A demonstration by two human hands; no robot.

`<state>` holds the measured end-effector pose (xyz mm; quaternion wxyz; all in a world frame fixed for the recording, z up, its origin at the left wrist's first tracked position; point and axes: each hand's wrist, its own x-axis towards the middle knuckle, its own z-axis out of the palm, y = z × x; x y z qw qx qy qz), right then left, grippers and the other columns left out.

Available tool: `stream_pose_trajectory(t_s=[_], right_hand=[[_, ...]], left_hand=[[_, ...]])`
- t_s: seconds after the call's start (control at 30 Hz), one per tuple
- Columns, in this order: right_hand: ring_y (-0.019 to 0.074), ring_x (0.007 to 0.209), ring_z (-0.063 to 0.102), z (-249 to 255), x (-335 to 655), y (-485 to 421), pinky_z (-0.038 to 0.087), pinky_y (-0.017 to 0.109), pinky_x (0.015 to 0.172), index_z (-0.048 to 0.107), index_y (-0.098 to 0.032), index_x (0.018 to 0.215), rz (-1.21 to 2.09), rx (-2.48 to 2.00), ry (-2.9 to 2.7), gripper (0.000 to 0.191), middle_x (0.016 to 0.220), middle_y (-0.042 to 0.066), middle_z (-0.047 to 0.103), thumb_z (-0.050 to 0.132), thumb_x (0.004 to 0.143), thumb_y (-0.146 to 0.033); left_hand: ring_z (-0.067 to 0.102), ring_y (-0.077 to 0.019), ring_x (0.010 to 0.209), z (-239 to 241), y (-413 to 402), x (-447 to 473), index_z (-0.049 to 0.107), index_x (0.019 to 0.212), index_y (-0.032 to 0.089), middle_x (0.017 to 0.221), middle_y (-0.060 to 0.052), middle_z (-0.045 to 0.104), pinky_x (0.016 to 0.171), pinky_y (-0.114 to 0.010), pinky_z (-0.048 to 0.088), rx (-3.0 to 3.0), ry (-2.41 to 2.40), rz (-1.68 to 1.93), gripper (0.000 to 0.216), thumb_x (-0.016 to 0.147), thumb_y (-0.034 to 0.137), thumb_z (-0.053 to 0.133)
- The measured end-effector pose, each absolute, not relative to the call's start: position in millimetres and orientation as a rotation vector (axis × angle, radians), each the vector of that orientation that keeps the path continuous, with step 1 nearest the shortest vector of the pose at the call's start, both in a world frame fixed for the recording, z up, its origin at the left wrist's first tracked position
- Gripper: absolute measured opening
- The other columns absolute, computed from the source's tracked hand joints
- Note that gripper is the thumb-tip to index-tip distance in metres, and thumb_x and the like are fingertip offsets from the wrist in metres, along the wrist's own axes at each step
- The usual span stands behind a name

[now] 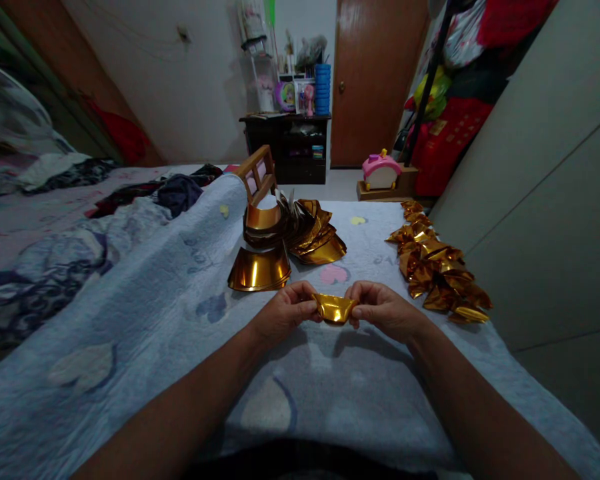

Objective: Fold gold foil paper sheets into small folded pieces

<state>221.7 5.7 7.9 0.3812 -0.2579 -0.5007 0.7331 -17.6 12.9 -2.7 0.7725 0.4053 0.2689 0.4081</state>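
Observation:
A small folded gold foil paper ingot [335,309] is held up between both hands above the blue cloth. My left hand [296,305] pinches its left end, thumb in front. At the opposite end, my right hand [375,305] grips it between thumb and fingers. Just beyond my left hand lie curved, flat gold foil sheets [260,270], and behind them a fanned stack of gold sheets [320,237]. Off to the right of my right hand runs a pile of folded gold pieces [437,267].
A blue heart-patterned cloth [325,393] covers the surface in front of me. A wooden rail [257,175] stands at its far left corner. Rumpled clothes [175,193] lie on the bed to the left. A pink toy [381,170] sits on a box beyond the far edge.

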Motion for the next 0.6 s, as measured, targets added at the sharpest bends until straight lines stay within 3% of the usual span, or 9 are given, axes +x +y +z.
stream_pose_trajectory(t_s=[0.6], right_hand=[[0.011,0.066,0.062,10.4,221.0,3.9,0.048,0.023,0.062,0.064,-0.017,0.081,1.876,-0.672,-1.256,0.03,0.08,0.0,0.069,0.088,0.074,-0.034]], left_hand=[[0.066,-0.0118,0.065,1.2,13.1,-20.2,0.066,0.082,0.014,0.075,0.0,0.07,0.065,-0.023,0.052,0.924,0.589,0.873,0.037,0.064,0.031,0.093]])
